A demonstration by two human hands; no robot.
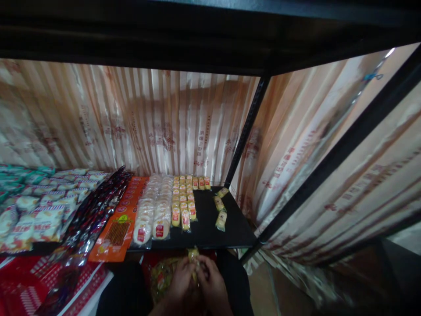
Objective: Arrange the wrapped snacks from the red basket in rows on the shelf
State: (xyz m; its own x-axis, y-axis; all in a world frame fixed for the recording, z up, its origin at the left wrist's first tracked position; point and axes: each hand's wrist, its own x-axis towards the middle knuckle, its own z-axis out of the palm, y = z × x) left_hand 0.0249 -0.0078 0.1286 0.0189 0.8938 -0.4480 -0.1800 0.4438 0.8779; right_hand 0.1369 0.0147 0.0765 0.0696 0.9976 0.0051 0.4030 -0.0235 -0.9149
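Observation:
My left hand (180,277) and my right hand (213,281) are close together at the bottom of the view, fingers closed around a small wrapped yellow cake (193,253). Below them, partly covered by my left hand, is a clear bag (161,277) of similar wrapped pieces between my knees. Ahead on the black shelf (205,232), wrapped yellow cakes (185,219) stand in tight rows. To their right, three loose wrapped pieces (221,220) lie in a rough line near the shelf's end.
Left along the shelf are round white wrapped cakes (161,228), orange snack packets (115,232), dark shiny packets (88,219) and white bags (49,219). A red basket (29,281) sits lower left. Black posts (248,127), an overhead shelf (148,44) and printed curtains (184,118) enclose the space.

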